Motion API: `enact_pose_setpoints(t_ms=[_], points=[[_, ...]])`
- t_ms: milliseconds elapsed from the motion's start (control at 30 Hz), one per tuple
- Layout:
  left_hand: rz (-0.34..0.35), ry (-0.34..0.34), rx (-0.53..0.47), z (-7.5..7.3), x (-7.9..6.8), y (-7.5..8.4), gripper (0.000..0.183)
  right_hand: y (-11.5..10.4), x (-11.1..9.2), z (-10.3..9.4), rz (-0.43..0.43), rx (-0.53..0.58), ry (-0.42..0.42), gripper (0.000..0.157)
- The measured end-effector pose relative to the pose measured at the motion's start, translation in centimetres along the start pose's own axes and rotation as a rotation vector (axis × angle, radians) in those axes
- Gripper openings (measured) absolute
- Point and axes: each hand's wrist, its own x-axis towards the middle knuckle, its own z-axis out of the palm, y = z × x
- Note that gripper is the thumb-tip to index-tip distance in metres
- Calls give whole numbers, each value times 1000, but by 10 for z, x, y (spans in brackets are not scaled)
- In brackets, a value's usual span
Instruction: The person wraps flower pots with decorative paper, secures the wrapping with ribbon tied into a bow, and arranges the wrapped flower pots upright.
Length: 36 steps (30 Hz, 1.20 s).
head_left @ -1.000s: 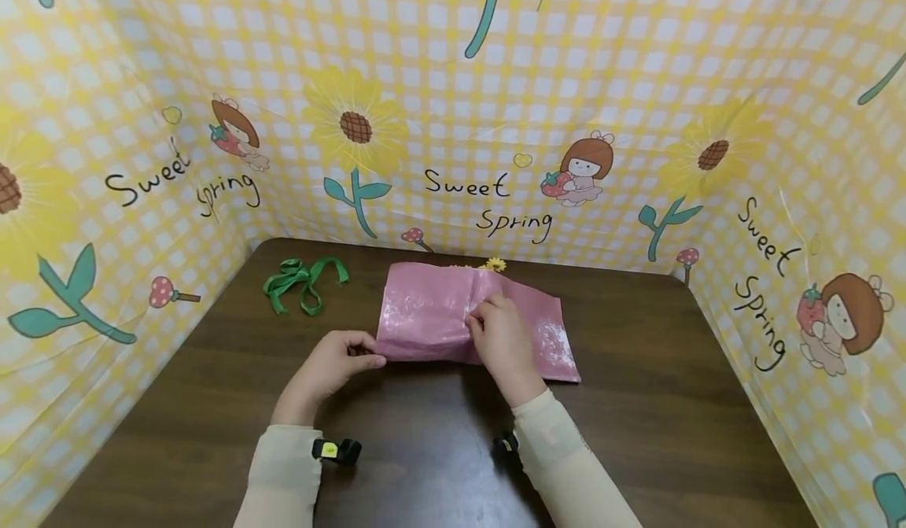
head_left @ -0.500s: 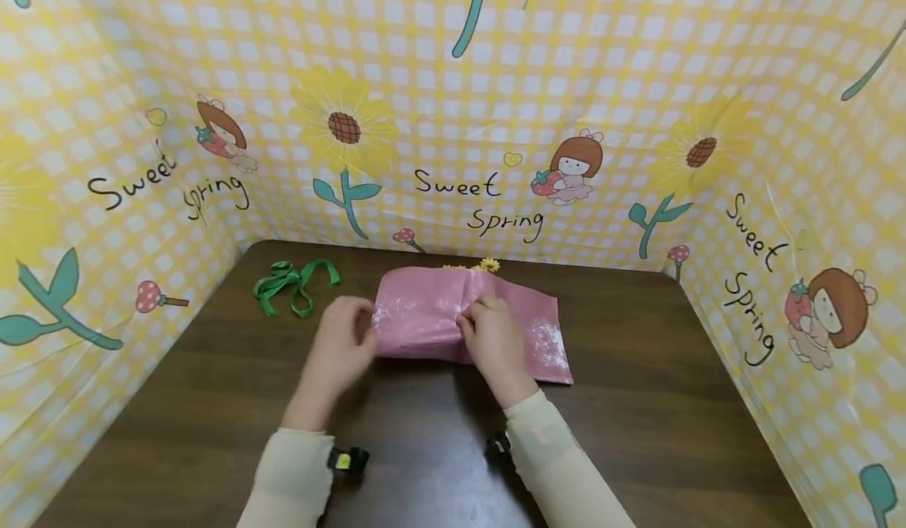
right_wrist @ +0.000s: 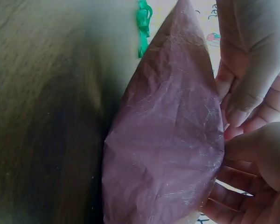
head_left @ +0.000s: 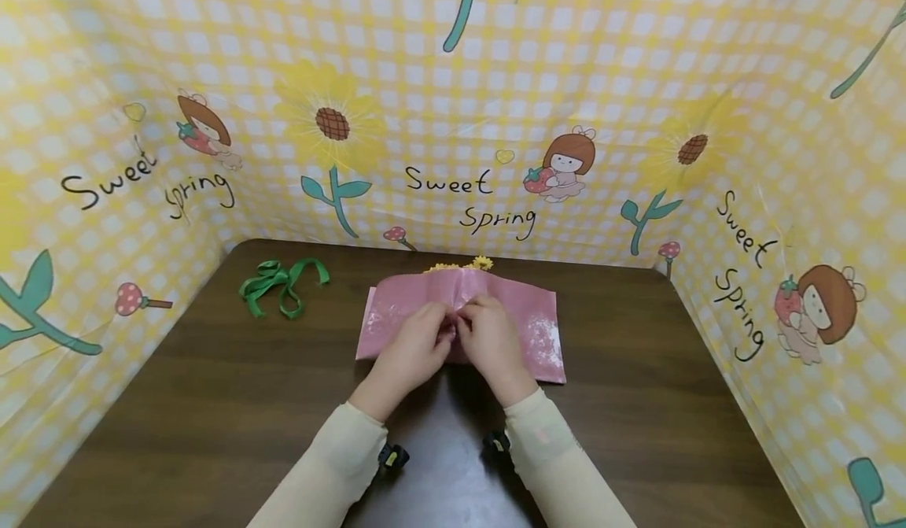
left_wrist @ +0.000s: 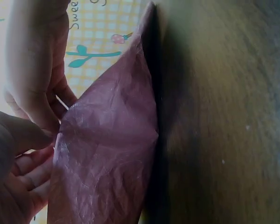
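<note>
A: In the head view, your left hand [head_left: 410,355] is meeting your right hand [head_left: 495,347] at mid-frame; half a second ago it was working at the left edge of the pink wrapper [head_left: 403,296].

B: So you're probably concentrating on the central crease now. What are you working on?

A: A dark wood-grain desk [head_left: 637,355]. A green ribbon [head_left: 267,282] is lying left of centre, yellow flowers [head_left: 483,263] are peeking out behind the wrapper, and yellow-checked cloth [head_left: 453,103] is walling you in.

B: In the left wrist view, your fingers [left_wrist: 35,179] are nearly closing, both thumbs pinching the wrapper's edge at left; the desk is filling the right.

A: In the right wrist view, your thumbs are touching that edge at right. The wrapper is hiding some fingertips, so you aren't seeing how much they're catching.
</note>
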Motion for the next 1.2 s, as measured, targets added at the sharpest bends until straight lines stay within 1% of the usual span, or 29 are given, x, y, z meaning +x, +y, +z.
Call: enact_pose_setpoints(t_ms=[67,133,233,300,367,433,533,567,600,667,733,767,833,967,1067,1200], points=[[28,10,17,1,1,2,21,1,1,-3,-8,13,2,5],[49,4,56,3,1,3,24,3,3,-5,-16,27,-8,7],[66,-10,133,5,0,5,31,9,6,-12,-2,52,-58,8],[70,-24,201,7,0,6,35,14,8,-20,30,91,-102,9],[76,-30,251,9,-1,8,37,22,9,-33,72,150,-139,11],[70,-41,279,10,-2,10,36,34,9,-48,111,190,-147,14],[48,-59,288,8,-4,14,35,60,3,-70,189,189,-144,22],[38,-68,293,7,-4,15,34,70,-1,-76,223,165,-149,25],[30,-78,299,6,-5,16,33,81,-5,-79,268,144,-164,28],[18,-93,323,4,-6,16,32,100,-13,-84,360,114,-223,35],[17,-96,346,1,-7,15,30,118,-20,-83,436,123,-292,40],[17,-98,360,0,-7,14,30,125,-23,-81,469,170,-329,41],[29,-94,378,0,-8,13,30,135,-26,-77,537,304,-385,39],[61,-94,389,2,-8,13,31,149,-27,-69,658,591,-405,26],[69,-83,387,5,-9,13,29,160,-29,-70,683,697,-413,21],[70,-63,372,6,-8,13,27,174,-32,-80,687,866,-468,22]])
